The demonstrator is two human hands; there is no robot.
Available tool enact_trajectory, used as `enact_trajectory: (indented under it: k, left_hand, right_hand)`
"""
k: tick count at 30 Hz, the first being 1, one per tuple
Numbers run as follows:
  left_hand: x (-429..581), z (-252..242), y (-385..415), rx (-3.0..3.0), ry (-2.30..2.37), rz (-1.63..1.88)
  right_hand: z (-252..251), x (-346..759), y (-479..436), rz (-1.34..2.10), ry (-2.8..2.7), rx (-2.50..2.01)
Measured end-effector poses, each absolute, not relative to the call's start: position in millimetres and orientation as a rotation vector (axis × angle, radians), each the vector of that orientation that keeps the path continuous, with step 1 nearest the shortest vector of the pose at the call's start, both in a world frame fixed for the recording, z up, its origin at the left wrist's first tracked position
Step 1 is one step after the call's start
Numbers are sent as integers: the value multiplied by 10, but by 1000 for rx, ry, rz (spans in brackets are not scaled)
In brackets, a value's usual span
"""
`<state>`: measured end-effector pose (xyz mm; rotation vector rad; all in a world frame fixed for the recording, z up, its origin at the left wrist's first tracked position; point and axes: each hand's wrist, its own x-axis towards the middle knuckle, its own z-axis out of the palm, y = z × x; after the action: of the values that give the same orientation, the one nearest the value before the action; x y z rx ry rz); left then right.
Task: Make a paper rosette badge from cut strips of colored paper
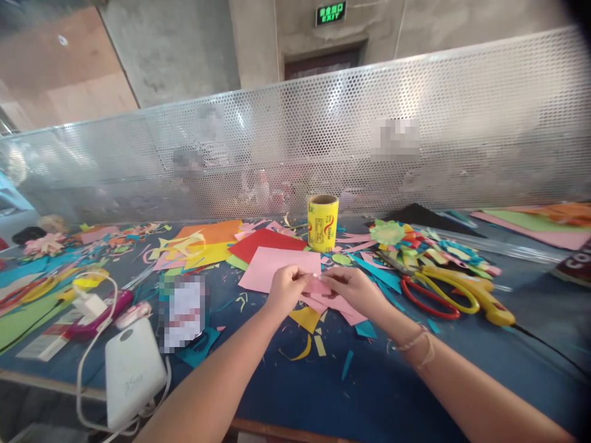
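Over the middle of the blue table, my left hand point(290, 286) and my right hand point(353, 288) meet, fingertips pinched on a small piece of pink paper point(317, 284). The fingers cover much of it, so its exact shape is hard to make out. Just behind my left hand lies a pink sheet point(265, 269), partly over a red sheet point(265, 244). Yellow paper scraps point(305, 319) lie below my hands. To the right of my right hand are scissors point(443, 295) with red and yellow handles, beside a yellow glue gun point(496, 307).
A yellow cardboard tube point(322, 224) stands behind my hands. A perforated metal screen point(277, 141) runs along the back. At left are a white power bank point(133, 369) with a cable and a phone-like pixelated object point(184, 314). Paper flowers point(392, 234) and clear sticks point(503, 246) lie at right.
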<state>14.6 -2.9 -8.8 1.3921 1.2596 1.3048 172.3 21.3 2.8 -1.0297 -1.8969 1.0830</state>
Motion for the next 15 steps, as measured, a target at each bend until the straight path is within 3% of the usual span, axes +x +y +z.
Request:
enact_trajectory:
  k: [8,15]
  left_hand:
    - [203,-72,-33,977,1051,1353]
    - [207,-55,-52,962,1050,1268]
  right_hand:
    - [3,1755,255,1070,-1784,-984]
    - [-98,1741,319,975,-1735,-1013]
